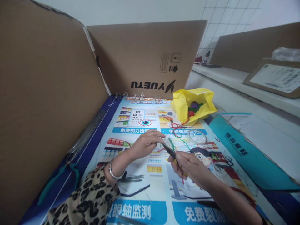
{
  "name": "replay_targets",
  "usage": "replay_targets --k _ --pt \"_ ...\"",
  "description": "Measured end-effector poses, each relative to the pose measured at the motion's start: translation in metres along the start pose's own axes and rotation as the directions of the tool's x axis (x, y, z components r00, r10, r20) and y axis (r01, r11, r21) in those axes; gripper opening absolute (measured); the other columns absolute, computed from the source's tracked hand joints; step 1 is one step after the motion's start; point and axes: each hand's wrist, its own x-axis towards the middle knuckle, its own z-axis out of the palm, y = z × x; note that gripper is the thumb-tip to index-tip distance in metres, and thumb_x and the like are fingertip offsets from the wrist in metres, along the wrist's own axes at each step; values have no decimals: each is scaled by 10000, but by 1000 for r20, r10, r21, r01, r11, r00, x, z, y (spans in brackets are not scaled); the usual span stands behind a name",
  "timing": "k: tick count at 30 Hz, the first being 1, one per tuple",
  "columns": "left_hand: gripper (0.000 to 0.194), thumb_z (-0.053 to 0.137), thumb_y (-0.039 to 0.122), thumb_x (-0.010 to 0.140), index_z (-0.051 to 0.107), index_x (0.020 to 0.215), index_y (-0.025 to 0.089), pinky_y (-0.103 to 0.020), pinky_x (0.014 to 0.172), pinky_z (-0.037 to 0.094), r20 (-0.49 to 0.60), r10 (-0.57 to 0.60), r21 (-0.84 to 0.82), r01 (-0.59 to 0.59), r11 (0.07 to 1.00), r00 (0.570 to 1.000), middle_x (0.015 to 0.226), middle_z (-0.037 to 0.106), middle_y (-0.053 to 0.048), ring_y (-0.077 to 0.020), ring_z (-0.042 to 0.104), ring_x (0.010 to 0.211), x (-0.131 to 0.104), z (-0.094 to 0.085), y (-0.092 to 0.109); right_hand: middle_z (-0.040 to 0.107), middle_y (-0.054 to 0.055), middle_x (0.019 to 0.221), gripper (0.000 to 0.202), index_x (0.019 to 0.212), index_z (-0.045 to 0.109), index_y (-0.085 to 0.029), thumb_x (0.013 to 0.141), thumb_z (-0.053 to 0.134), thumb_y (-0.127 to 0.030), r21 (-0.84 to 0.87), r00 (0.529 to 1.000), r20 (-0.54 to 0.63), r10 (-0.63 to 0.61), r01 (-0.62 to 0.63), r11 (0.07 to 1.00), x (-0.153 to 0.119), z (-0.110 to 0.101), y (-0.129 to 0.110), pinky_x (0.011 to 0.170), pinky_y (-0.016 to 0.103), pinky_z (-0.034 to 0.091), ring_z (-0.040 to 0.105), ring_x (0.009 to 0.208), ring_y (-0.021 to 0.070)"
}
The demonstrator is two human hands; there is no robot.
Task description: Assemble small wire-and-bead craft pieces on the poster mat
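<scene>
My right hand (187,164) is wrapped round pliers (169,150) with dark jaws and a bit of yellow handle showing. The jaws point up and left, reaching the fingertips of my left hand (150,141). Those fingers are pinched together; what they hold is too small to make out. Red and green threads lie just behind the jaws, and a red end hangs below my right hand. Beyond, a yellow bag (203,97) lies open with purple, green and red yarn (194,106) inside. A round clear dish (197,136) stands in front of it.
A printed poster (140,204) covers the table. Teal-handled pliers (59,178) and a bundle of thin wires (86,131) lie at the left. Cardboard panels (145,56) rise behind and left. A teal box (248,153) is at the right. Small clear pieces (140,95) line the back edge.
</scene>
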Motion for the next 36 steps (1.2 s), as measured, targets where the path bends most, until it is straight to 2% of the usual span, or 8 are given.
replay_targets --k 8,12,16,21,26,30,33,36 --pt "263 412 17 758 612 787 184 -350 843 445 -283 -5 194 62 979 959 885 650 -56 -160 578 897 -1 0 -3 511 -19 596 424 864 577 -120 842 449 -524 15 996 56 67 -68 998 -2 3 -1 367 167 291 427 426 49" --pt "155 467 111 794 602 816 185 -318 818 440 -419 -229 23 262 965 879 946 613 -63 -174 550 962 2 -3 -4 532 -11 612 409 861 581 -121 836 474 -515 61 983 120 135 -144 988 -4 5 1 375 155 285 445 436 44" --pt "273 478 306 846 533 1090 196 -310 824 429 -185 -545 -366 457 811 818 1170 545 -96 -197 517 1058 2 -2 -5 534 -10 594 416 849 583 -126 815 496 -532 105 964 176 199 -219 970 -5 6 4 369 155 285 453 425 48" --pt "345 446 421 858 544 1061 161 -283 715 439 161 -534 -655 494 571 830 932 619 -84 -143 585 763 0 0 -4 518 -15 552 409 827 590 -128 799 520 -530 167 952 195 237 -271 948 -5 3 2 348 159 268 434 395 51" --pt "297 481 430 837 562 804 146 -205 536 361 87 -568 -641 483 597 818 619 521 9 -74 454 533 -2 -2 -11 533 -4 577 377 843 601 -131 816 514 -498 225 950 184 252 -291 930 -5 6 2 355 166 269 452 405 57" --pt "281 514 439 814 509 750 165 -179 427 256 27 -630 -757 428 494 776 510 386 62 -49 321 428 -3 -3 -18 556 22 674 367 891 589 -144 835 476 -488 301 974 96 206 -225 927 -2 12 6 421 201 353 514 503 94" --pt "279 536 439 798 502 743 167 -166 394 198 -40 -684 -820 367 439 729 499 344 72 -38 259 405 -3 -4 -21 560 41 734 395 925 570 -161 860 388 -506 141 978 -34 204 -197 970 -1 16 7 471 244 402 536 564 128" --pt "269 551 428 786 494 740 169 -159 382 193 -142 -750 -849 311 428 646 504 337 76 -33 248 397 -3 -4 -23 598 86 832 375 968 579 -175 880 343 -453 -430 989 -139 44 -100 897 -3 22 10 598 328 456 570 699 192"
